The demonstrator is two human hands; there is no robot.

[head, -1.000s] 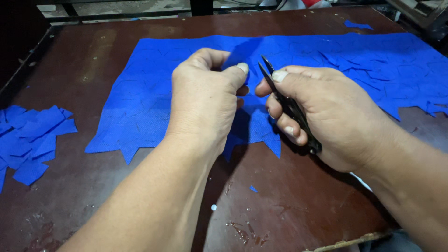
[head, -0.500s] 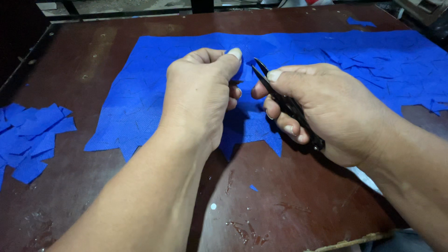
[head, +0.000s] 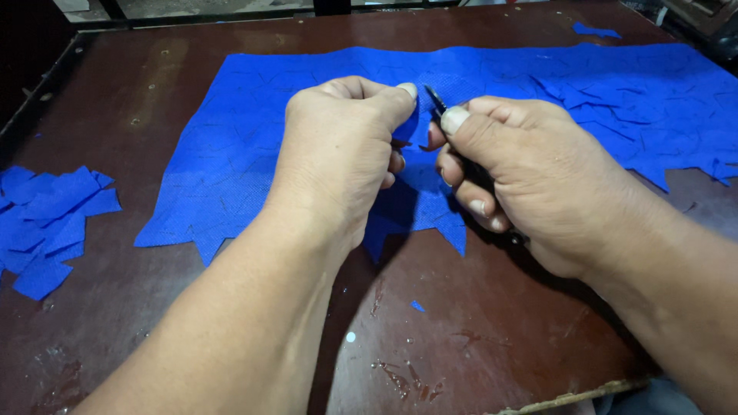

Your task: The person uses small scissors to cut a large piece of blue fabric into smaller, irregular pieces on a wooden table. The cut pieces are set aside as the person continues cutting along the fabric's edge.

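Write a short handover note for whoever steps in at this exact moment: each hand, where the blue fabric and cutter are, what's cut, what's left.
Left hand: fingers pinch a raised fold of the blue fabric sheet near its front edge.
Right hand: closed around small dark snips, whose tip points at the pinched spot.
The sheet lies spread across the brown table, with a jagged front edge.
Done: a pile of cut blue pieces sits at the table's left edge; one tiny scrap lies in front.
Left: most of the sheet is uncut, with faint marked outlines across it.
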